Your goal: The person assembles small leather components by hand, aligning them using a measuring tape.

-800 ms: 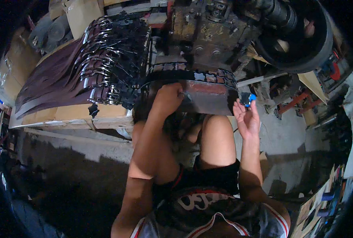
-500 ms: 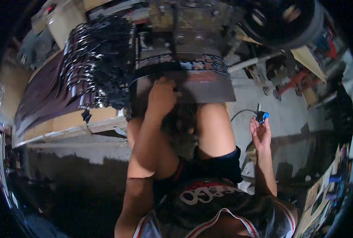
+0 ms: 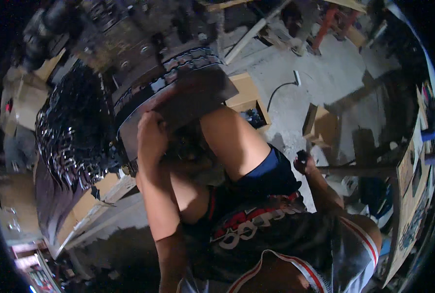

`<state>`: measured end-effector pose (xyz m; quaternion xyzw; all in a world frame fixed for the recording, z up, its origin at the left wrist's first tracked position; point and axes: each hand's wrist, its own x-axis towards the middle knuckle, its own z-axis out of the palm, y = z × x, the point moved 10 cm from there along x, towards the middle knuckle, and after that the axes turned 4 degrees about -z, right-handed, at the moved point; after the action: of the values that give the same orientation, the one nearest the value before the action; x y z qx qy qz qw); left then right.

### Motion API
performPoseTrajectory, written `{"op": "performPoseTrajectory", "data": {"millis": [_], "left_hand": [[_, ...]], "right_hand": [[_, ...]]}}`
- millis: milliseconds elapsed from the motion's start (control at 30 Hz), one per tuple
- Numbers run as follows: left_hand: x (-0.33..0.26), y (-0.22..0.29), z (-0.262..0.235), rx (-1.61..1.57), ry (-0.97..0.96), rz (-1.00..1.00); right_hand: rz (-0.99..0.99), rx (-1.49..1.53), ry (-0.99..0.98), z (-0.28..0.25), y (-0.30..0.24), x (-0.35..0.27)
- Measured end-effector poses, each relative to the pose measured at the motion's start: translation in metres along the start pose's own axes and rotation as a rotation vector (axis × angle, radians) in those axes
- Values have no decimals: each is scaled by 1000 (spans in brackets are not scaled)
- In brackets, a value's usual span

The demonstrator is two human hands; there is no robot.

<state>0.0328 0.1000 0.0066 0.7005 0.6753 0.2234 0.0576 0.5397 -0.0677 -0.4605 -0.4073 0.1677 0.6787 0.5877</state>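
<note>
My left hand [image 3: 151, 136] rests with curled fingers at the near edge of a flat dark plate [image 3: 198, 100] in front of my knees. Whatever the fingers close on is hidden. Behind the plate runs a dark band with a row of shiny metal parts [image 3: 178, 73]. Out to the right, beside my thigh, my right hand [image 3: 305, 165] is closed around a small black piece [image 3: 302, 157]; its shape is hard to make out. Left of the plate lies a thick pile of glossy dark strips [image 3: 75, 127] on a bench, with long ends hanging over.
Beyond my right knee an open cardboard box [image 3: 249, 117] holds small dark pieces. Another cardboard box [image 3: 321, 126] sits on the concrete floor near a black cable [image 3: 274, 93]. Wooden boards [image 3: 403, 195] stand at the far right, and machinery [image 3: 129, 49] fills the area ahead.
My view has turned to the right, shifting the plate and pile leftward. My right hand has drawn down and closer with the small piece, whose blue side no longer shows. My left hand stays at the plate.
</note>
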Motion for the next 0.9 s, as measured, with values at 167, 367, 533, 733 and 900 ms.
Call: {"op": "performPoseTrajectory", "data": {"millis": [167,367,533,733,900], "left_hand": [[3,132,-17,-330,-88,379],[39,228,74,-518,-274,677],[70,226,96,-59,-163,471],[48,183,12,-128,216,457],[30,38,-53,16,306,72]], "right_hand": [[-17,5,94,13,1,-1],[-52,-46,151,30,20,-17],[-53,-62,213,-1,10,-29],[-110,-86,83,-8,-16,-19],[-107,-241,52,18,-23,-20]]}}
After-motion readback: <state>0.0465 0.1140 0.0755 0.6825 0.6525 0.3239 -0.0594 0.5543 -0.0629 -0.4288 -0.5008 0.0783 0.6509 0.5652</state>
